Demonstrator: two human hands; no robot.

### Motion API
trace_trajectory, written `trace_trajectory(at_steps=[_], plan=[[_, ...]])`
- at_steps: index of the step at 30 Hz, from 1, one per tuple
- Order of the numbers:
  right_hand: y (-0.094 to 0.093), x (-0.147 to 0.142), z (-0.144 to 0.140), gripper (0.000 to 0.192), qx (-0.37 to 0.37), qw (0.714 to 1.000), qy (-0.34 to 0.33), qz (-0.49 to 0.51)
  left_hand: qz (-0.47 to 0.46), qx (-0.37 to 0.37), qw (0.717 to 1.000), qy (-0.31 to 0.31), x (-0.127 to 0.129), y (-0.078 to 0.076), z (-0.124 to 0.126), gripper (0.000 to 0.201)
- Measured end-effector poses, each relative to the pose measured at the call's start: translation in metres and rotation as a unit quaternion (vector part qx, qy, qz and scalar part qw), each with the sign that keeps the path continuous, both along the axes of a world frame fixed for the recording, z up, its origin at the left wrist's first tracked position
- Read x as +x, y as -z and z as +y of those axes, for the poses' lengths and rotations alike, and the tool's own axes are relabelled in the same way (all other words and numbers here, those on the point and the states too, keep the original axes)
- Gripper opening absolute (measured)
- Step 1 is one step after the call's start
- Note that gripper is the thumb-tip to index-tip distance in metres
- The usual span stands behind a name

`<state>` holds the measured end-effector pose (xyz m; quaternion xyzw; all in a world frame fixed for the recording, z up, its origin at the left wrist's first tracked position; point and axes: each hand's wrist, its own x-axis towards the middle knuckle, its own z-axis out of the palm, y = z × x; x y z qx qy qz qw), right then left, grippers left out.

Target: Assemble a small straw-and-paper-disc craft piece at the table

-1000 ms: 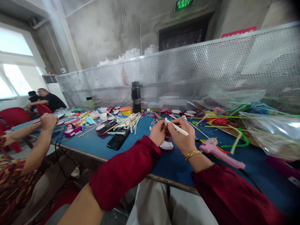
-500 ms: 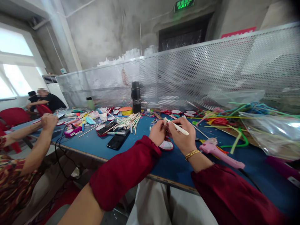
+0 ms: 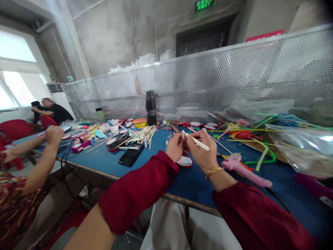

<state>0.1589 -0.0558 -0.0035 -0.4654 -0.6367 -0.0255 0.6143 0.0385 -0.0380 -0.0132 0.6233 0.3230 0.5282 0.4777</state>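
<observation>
Two items held above the table [image 3: 187, 185], near its front edge | left hand [image 3: 174, 148]: clamped on small pale piece [image 3: 183, 134], upright | right hand [image 3: 206, 157]: clamped on white pen-like stick [image 3: 201, 143] — long axis slanting from beside the left hand toward table's right end | contact between items: cannot tell

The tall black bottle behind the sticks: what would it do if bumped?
Tall and narrow, the black bottle would probably tip under a high push. Once down, its round sides might let it roll, though the sticks in front could stop it.
</observation>
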Motion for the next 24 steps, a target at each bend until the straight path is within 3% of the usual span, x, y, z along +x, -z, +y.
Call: trace_trajectory(at_steps=[24], plan=[[0.0002, 0.0008, -0.0003, 0.016, 0.016, 1.000, -0.002, 0.016, 0.004, -0.013, 1.000, 0.000, 0.0010, -0.0021, -0.0018, 0.011]])
